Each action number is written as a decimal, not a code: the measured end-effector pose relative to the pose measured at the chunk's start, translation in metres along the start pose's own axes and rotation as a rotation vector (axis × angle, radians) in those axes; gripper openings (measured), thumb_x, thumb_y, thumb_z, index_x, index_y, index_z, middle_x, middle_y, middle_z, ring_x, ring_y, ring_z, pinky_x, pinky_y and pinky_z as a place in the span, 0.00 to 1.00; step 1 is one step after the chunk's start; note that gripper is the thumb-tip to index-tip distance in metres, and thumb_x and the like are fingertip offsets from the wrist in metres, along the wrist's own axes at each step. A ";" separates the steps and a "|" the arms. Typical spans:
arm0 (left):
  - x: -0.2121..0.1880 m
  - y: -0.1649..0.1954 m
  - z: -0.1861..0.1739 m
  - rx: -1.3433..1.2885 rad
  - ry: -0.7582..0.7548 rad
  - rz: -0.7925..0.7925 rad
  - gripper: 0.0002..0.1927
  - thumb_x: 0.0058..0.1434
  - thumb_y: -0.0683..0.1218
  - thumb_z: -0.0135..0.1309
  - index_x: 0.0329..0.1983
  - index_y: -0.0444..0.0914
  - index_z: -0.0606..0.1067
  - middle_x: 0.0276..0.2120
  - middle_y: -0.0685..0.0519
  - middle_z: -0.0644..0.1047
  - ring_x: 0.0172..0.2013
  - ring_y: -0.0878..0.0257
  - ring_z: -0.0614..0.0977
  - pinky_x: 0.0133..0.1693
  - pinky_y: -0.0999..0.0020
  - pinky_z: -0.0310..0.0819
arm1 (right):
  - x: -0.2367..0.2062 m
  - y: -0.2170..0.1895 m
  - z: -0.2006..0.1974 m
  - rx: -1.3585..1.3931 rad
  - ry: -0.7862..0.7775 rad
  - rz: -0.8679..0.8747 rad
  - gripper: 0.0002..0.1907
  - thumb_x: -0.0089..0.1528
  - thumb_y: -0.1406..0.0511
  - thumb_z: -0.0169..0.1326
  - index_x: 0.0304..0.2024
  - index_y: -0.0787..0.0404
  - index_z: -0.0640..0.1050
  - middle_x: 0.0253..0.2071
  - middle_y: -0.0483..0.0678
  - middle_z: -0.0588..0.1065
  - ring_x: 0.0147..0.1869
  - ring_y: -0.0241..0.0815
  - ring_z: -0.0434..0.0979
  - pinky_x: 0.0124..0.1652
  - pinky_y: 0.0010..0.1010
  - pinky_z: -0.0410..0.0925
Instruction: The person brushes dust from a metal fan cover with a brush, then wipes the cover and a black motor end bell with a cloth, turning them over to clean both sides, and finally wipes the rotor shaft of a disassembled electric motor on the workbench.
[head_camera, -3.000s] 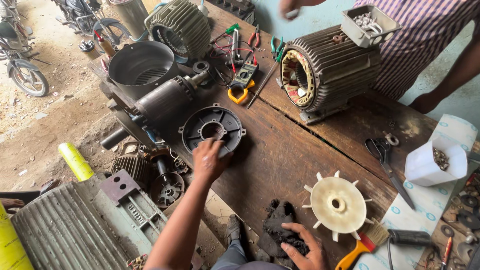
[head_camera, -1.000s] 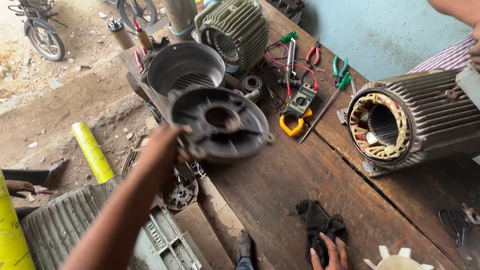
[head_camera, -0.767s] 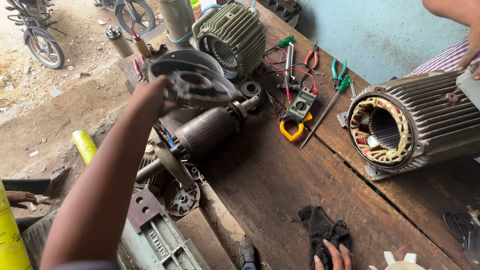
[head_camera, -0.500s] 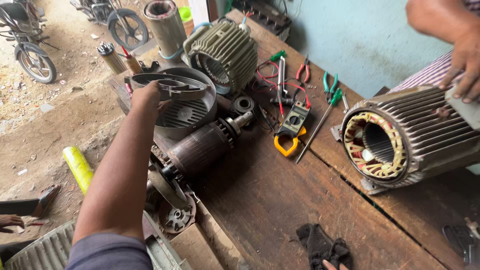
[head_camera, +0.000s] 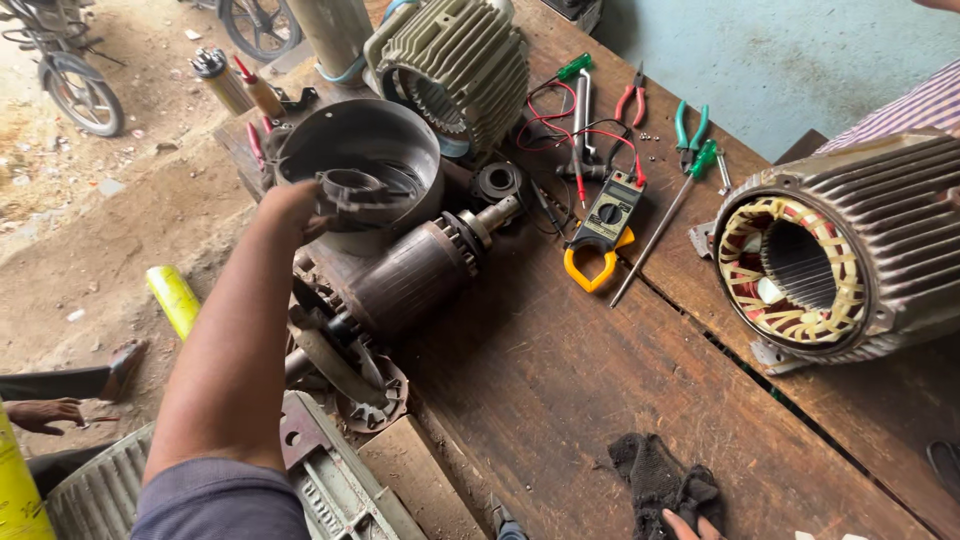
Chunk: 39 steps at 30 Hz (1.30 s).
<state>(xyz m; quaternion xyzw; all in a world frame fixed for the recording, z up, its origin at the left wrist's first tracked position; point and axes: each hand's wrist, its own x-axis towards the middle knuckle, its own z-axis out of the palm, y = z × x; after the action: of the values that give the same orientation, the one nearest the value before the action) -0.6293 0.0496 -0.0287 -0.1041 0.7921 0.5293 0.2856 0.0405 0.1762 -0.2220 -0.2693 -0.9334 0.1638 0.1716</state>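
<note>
At the bench's far left, left hand (head_camera: 290, 205) grips a dark motor end cover (head_camera: 360, 192), holding it inside the round fan cowl (head_camera: 365, 165) beside the rotor (head_camera: 415, 275). Right hand (head_camera: 685, 525) shows only fingertips touching a black rag (head_camera: 655, 475); its grip cannot be judged.

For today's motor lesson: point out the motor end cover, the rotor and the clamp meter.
motor end cover (head_camera: 352, 190), head view, on its raised hub
rotor (head_camera: 410, 280), head view, on the middle of its dark core
clamp meter (head_camera: 606, 218), head view, on its dial
</note>
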 end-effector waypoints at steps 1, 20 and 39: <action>0.000 -0.001 -0.005 0.128 0.002 0.014 0.13 0.61 0.45 0.55 0.43 0.31 0.78 0.31 0.46 0.81 0.26 0.59 0.83 0.22 0.70 0.76 | 0.001 -0.002 -0.001 0.012 -0.004 0.013 0.20 0.52 0.63 0.57 0.48 0.49 0.83 0.46 0.58 0.80 0.53 0.52 0.82 0.59 0.39 0.71; -0.032 -0.097 -0.133 1.034 -0.068 0.526 0.29 0.63 0.63 0.55 0.56 0.38 0.79 0.53 0.43 0.80 0.52 0.48 0.79 0.54 0.54 0.70 | -0.069 -0.005 0.021 0.218 0.242 0.288 0.29 0.45 0.64 0.66 0.50 0.54 0.78 0.53 0.62 0.72 0.59 0.63 0.74 0.57 0.50 0.68; -0.089 -0.182 -0.096 1.289 -0.122 0.253 0.22 0.52 0.51 0.66 0.51 0.46 0.81 0.41 0.47 0.84 0.42 0.55 0.86 0.45 0.58 0.81 | 0.338 -0.102 -0.015 0.377 -0.124 -0.192 0.22 0.60 0.58 0.61 0.56 0.56 0.77 0.57 0.52 0.74 0.60 0.54 0.75 0.59 0.42 0.69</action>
<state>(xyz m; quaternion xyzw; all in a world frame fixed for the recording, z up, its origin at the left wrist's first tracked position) -0.5051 -0.1249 -0.0938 0.2115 0.9390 -0.0164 0.2706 -0.2676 0.2863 -0.0896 -0.1318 -0.9165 0.3344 0.1758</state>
